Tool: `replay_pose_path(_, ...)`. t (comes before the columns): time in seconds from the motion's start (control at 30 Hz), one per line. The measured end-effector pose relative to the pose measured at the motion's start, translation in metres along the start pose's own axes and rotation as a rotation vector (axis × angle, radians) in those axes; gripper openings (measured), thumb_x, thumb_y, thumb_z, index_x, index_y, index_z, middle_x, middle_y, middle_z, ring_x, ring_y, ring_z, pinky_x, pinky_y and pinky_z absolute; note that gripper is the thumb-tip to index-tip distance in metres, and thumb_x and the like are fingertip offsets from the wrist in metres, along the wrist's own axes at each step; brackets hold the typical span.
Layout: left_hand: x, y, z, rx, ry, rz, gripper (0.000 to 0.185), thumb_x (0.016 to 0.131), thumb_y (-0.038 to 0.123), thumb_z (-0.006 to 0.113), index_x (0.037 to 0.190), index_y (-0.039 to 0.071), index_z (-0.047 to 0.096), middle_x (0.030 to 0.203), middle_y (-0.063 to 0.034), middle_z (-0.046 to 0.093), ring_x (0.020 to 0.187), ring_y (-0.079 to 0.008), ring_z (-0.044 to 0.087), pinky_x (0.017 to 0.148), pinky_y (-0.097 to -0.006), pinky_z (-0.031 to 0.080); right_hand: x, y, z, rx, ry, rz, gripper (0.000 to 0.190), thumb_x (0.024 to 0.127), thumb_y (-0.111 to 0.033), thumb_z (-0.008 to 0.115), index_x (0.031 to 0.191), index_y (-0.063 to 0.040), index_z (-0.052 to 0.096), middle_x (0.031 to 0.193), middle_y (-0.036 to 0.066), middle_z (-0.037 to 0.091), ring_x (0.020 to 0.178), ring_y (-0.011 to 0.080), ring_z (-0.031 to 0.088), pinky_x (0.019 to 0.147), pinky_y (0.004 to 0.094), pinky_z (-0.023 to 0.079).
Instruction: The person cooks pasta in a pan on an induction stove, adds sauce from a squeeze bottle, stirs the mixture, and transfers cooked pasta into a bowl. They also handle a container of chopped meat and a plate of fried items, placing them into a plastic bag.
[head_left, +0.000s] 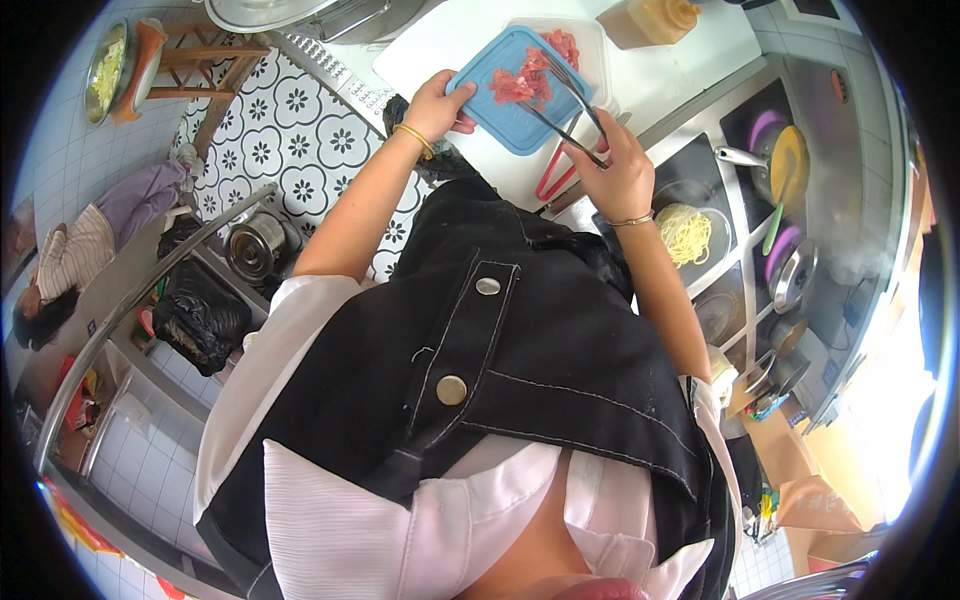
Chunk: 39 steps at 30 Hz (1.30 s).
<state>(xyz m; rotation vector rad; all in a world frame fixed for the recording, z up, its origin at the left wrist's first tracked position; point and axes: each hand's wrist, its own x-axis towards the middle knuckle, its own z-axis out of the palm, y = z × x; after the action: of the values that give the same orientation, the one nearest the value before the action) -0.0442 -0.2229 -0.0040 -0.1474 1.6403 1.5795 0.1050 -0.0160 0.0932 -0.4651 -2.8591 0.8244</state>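
My left hand (439, 105) grips the left corner of a blue plastic lid (517, 135), thumb on top. Raw sliced meat (529, 79) lies on the lid. My right hand (619, 165) holds metal tongs (577, 94), their tips on or just over the meat. A clear plastic container (596, 45) with more raw meat (562, 46) sits partly beneath the lid. Red-handled tongs (555, 174) lie on the white worktop (675, 71) below the lid. A squeeze bottle with brown sauce (652, 22) lies or stands near the container; which one I cannot tell.
On the right, noodles (686, 234) sit in a steaming pot on the stove (686, 157), by a yellow round lid or pan (789, 165) and a lidded pan (795, 276). Upper left are a large metal pot (270, 11) and a bowl of shredded vegetables (107, 75). Another person (82, 251) is far left.
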Motion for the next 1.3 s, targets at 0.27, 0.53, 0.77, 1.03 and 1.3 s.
replay_pose_path(0.27, 0.003, 0.003, 0.005, -0.034, -0.053, -0.034, 0.031, 0.095, 0.019, 0.054, 0.114, -0.006, 0.053, 0.089, -0.0154, 0.065, 0.067, -0.0227, 0.068, 0.06, -0.0311, 0.06, 0.0, -0.008, -0.02, -0.111, -0.148, 0.129, 0.054, 0.07, -0.03, 0.077, 0.115, -0.006, 0.06, 0.078, 0.01, 0.062, 0.068, 0.0276, 0.063, 0.06, 0.0378, 0.05)
replay_pose_path(0.53, 0.005, 0.001, 0.007, -0.031, -0.045, -0.055, 0.041, 0.094, 0.021, 0.056, 0.124, -0.006, 0.048, 0.094, -0.0145, 0.064, 0.066, -0.022, 0.067, 0.063, -0.0307, 0.06, 0.011, -0.016, -0.039, -0.241, -0.253, 0.12, 0.049, 0.073, -0.032, 0.072, 0.113, -0.007, 0.061, 0.08, 0.012, 0.064, 0.071, 0.03, 0.064, 0.063, 0.0397, 0.05)
replay_pose_path(0.77, 0.005, 0.001, 0.017, -0.047, -0.022, -0.024, 0.038, 0.094, 0.02, 0.056, 0.122, -0.005, 0.05, 0.093, -0.014, 0.064, 0.064, -0.0211, 0.066, 0.061, -0.0305, 0.059, 0.016, 0.015, -0.006, -0.098, -0.094, -0.001, 0.032, 0.077, -0.028, 0.07, 0.106, -0.014, 0.066, 0.072, 0.008, 0.063, 0.066, 0.0264, 0.064, 0.06, 0.0383, 0.05)
replay_pose_path(1.03, 0.003, -0.003, 0.02, -0.074, 0.035, -0.004, 0.034, 0.095, 0.02, 0.055, 0.117, -0.005, 0.053, 0.085, -0.0133, 0.065, 0.06, -0.0202, 0.066, 0.059, -0.0293, 0.058, -0.021, 0.031, 0.012, -0.038, -0.058, 0.018, 0.036, 0.075, -0.023, 0.073, 0.109, -0.013, 0.066, 0.07, 0.007, 0.059, 0.06, 0.0232, 0.06, 0.056, 0.0342, 0.049)
replay_pose_path(1.3, 0.004, 0.001, 0.02, -0.041, 0.025, 0.001, 0.033, 0.094, 0.021, 0.056, 0.114, -0.006, 0.054, 0.086, -0.014, 0.065, 0.061, -0.0199, 0.066, 0.059, -0.0291, 0.059, 0.016, 0.031, 0.014, 0.014, 0.013, 0.173, 0.034, 0.078, -0.029, 0.07, 0.107, -0.012, 0.067, 0.075, 0.009, 0.062, 0.065, 0.0273, 0.061, 0.06, 0.0384, 0.049)
